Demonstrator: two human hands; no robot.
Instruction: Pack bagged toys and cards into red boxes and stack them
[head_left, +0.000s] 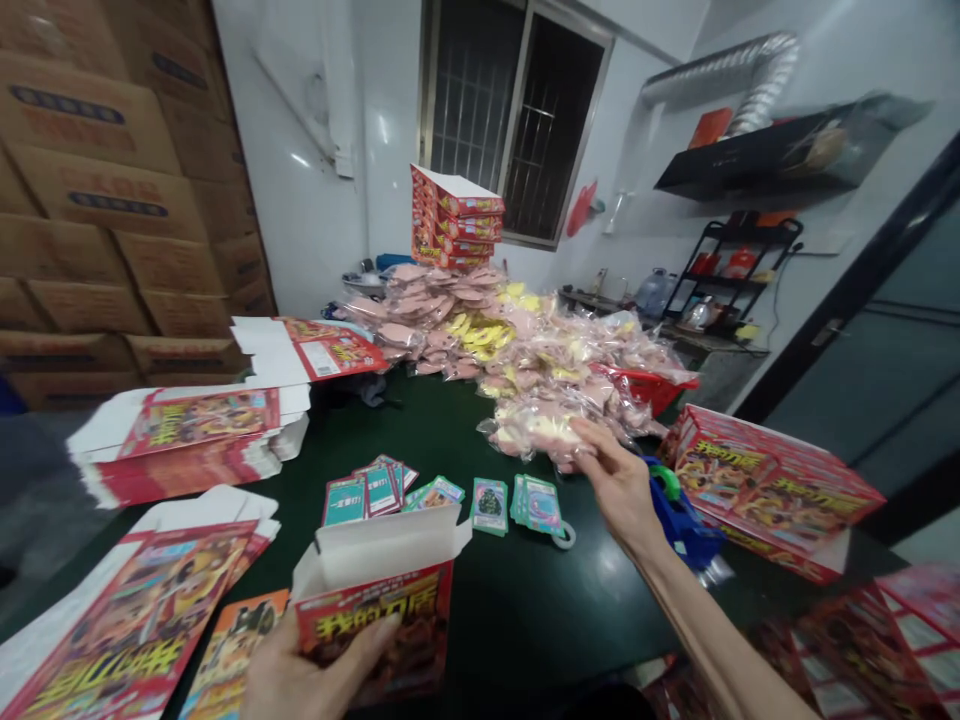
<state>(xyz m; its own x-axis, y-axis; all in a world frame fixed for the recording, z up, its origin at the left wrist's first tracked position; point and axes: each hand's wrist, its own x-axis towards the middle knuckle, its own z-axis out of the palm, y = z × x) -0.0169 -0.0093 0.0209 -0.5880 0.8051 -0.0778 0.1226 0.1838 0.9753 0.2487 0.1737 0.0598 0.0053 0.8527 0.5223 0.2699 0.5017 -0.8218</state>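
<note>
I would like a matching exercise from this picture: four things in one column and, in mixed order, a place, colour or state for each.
1. Left hand
2. Right hand
3. Tape dispenser
4. Brown cartons

A. at the bagged pink pieces
B. stacked at far left
C. holding an open red box
D. mostly blue

Pairs: 1-C, 2-A, 3-D, 4-B

A red box (pixel 417 625) with yellow lettering is open-topped, its white flap (pixel 390 540) raised, at the table's (pixel 442 420) near side, and pink and yellow pieces (pixel 480 338) in clear bags (pixel 525 428) lie heaped farther back.
</note>
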